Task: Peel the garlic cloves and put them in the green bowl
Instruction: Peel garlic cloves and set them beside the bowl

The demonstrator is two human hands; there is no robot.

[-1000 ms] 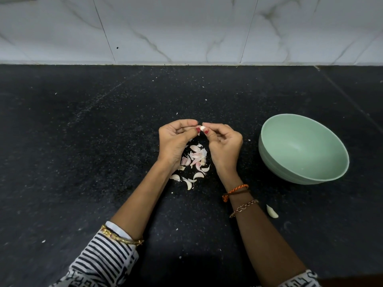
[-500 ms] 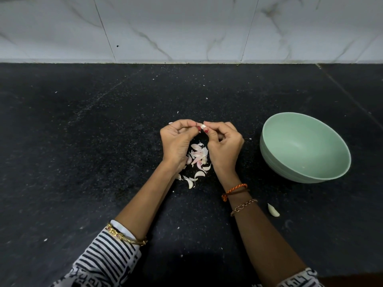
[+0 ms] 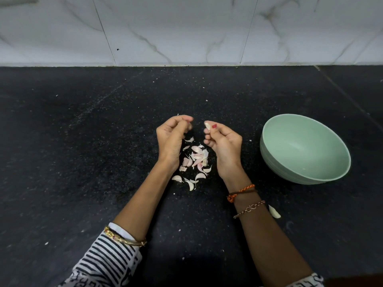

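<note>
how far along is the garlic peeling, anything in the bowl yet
Done: a pile of peels lies on the counter between the hands, and a small pale piece, maybe a clove, sits inside the green bowl. In hand: the right hand pinches a garlic clove; the left hand is curled, its contents unclear. Left: that clove must reach the bowl, and another clove waits by the right forearm.

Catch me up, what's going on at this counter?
A person is peeling garlic by hand on a black countertop. The right hand pinches a garlic clove at its fingertips; the left hand is curled beside it, apart, and its fingertips are blurred. A pile of skins and cloves lies between the wrists. The green bowl to the right looks nearly empty. One loose clove lies by the right forearm.
</note>
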